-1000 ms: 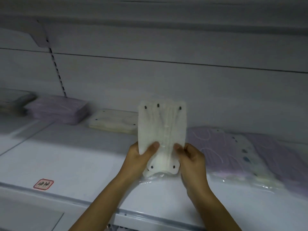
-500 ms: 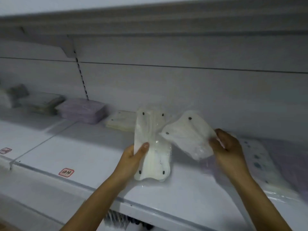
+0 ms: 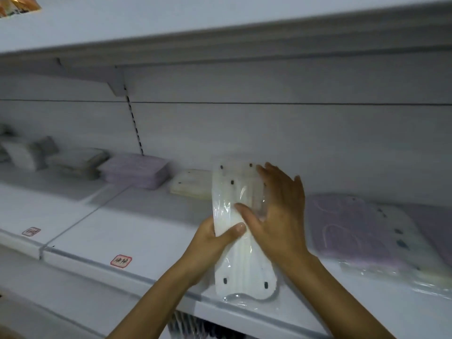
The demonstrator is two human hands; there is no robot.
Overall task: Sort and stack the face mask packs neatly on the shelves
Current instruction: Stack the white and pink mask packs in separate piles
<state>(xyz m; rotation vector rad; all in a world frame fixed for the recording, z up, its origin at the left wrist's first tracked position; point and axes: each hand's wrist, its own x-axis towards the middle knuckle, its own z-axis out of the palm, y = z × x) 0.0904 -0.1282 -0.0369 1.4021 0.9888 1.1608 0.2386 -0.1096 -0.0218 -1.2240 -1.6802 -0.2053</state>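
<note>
left shelf packs [image 3: 27, 152] blurred, perhaps masks, price label [image 3: 121, 261] unreadable

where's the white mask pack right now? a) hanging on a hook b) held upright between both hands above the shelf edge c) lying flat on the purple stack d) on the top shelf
b: the white mask pack stands upright, gripped by the left hand with the right hand laid flat against its right side, over the shelf front edge.
</note>
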